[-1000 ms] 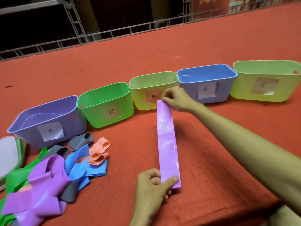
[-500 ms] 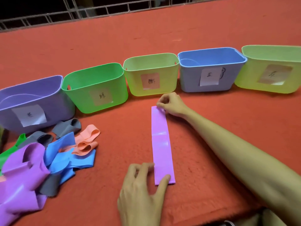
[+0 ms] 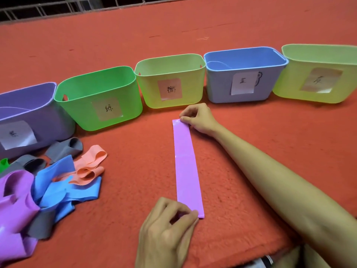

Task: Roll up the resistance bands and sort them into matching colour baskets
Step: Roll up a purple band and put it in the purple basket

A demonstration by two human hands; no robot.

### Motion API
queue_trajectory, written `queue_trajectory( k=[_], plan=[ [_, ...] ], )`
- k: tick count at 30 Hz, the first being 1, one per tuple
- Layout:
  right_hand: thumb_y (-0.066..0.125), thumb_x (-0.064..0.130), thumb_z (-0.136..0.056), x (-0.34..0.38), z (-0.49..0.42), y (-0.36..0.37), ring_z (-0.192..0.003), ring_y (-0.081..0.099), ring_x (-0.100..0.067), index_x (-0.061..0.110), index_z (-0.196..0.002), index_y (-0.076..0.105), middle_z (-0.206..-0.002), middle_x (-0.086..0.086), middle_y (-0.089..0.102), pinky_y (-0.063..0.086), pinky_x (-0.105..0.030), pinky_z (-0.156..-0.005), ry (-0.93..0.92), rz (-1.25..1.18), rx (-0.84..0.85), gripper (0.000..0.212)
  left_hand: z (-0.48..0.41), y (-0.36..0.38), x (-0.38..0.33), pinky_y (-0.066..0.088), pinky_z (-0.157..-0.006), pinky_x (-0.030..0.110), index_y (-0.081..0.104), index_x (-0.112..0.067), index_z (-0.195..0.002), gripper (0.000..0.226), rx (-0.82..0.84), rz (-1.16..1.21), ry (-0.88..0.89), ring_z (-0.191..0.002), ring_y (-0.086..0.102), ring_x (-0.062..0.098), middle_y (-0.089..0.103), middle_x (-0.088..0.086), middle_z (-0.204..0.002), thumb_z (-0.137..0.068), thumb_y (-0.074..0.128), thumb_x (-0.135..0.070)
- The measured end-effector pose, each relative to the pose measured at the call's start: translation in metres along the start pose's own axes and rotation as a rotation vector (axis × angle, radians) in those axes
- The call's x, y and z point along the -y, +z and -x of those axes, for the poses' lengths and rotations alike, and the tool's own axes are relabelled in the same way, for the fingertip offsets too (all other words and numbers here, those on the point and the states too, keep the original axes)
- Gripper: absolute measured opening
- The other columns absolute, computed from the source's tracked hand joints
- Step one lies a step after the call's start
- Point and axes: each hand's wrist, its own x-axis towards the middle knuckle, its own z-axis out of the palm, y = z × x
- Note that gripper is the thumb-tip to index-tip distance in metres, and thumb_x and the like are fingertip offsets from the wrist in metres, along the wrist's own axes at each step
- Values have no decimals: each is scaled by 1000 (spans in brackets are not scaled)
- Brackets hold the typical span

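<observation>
A purple resistance band (image 3: 187, 167) lies flat and stretched out lengthwise on the red carpet. My right hand (image 3: 199, 118) pinches its far end. My left hand (image 3: 168, 227) pinches its near end, fingers curled on the left corner. Behind stand five labelled baskets in a row: purple basket (image 3: 48, 120), green basket (image 3: 123, 115), yellow-green basket (image 3: 148, 89), blue basket (image 3: 218, 88) and a larger yellow-green basket (image 3: 286, 84). A loose pile at the left holds purple bands (image 3: 13, 206), blue bands (image 3: 56, 182), peach bands (image 3: 90, 167) and grey bands (image 3: 63, 147).
The red carpet (image 3: 251, 132) covers the whole work surface. A metal railing (image 3: 58, 6) runs along its far edge. A bit of green band (image 3: 3, 163) shows at the left edge beside the pile.
The band has come down from slightly raised to flat on the carpet. My left hand's fingers have curled onto the near corner. The camera has tilted down and closer.
</observation>
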Motion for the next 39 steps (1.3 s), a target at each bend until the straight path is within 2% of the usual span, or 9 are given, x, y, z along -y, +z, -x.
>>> queue_trajectory(
  k=[10, 17, 23, 26, 29, 31, 34, 37, 39],
  plan=[
    [81, 10, -82, 0, 3, 0, -62, 58, 7, 18, -84, 81, -74, 13, 74, 48, -15, -68, -21, 48, 0, 8, 0, -3, -1, 48, -46, 32, 81, -20, -91, 9, 46, -16, 19, -72, 60, 19, 68, -8, -85, -83, 84, -17],
    [81, 11, -82, 1, 5, 1, -61, 57, 4, 17, -84, 81, -74, 13, 74, 43, -10, -64, -23, 67, -20, 6, 2, -2, 0, 48, -48, 33, 81, -19, -91, 10, 59, -18, 27, -71, 58, 20, 67, -6, -85, -82, 84, -15],
    [79, 12, -82, 6, 11, 0, -58, 56, 7, 15, -84, 80, -69, 17, 69, 38, -5, -60, -73, 142, -38, 4, 3, -7, -1, 49, -59, 25, 81, -24, -88, 8, 127, 64, -68, -75, 56, 13, 64, -13, -87, -81, 84, -21],
    [79, 13, -83, 8, 14, 0, -58, 56, 9, 14, -83, 80, -68, 20, 62, 37, -4, -62, -111, 216, -52, 1, -7, -15, 4, 49, -66, 23, 77, -34, -91, 12, 253, 152, -147, -82, 57, 5, 60, -21, -89, -82, 79, -42],
    [80, 16, -83, 8, 15, 1, -60, 56, 4, 16, -83, 80, -74, 15, 62, 39, -14, -68, -123, 260, -65, 1, -39, -31, 11, 48, -73, 22, 74, -35, -94, 18, 346, 228, -187, -84, 60, 4, 63, -23, -88, -86, 73, -50],
    [80, 16, -83, 9, 14, 2, -60, 55, 2, 17, -83, 80, -78, 9, 66, 41, -21, -70, -119, 255, -66, 1, -74, -34, 25, 43, -72, 20, 73, -32, -89, 11, 311, 232, -220, -81, 61, 7, 67, -21, -85, -88, 73, -42],
    [79, 16, -83, 11, 15, 2, -61, 55, 2, 17, -84, 81, -80, 7, 68, 43, -23, -71, -112, 242, -65, 2, -134, -8, 74, 42, -68, 24, 75, -27, -87, 5, 208, 127, -325, -74, 61, 8, 69, -18, -80, -90, 74, -23],
    [77, 15, -84, 12, 17, 2, -63, 54, 1, 17, -85, 81, -84, 3, 71, 42, -23, -71, -106, 230, -56, 4, -172, 38, 129, 52, -78, 36, 76, -24, -99, 10, 132, 32, -437, -75, 62, 11, 73, -10, -91, -94, 69, -21],
    [76, 14, -84, 12, 18, 1, -64, 55, -3, 16, -86, 81, -87, -1, 74, 41, -23, -70, -102, 226, -55, 6, -180, 64, 150, 54, -87, 43, 75, -23, -108, 15, 119, 13, -449, -83, 63, 16, 73, -4, -103, -96, 65, -23]
  ],
)
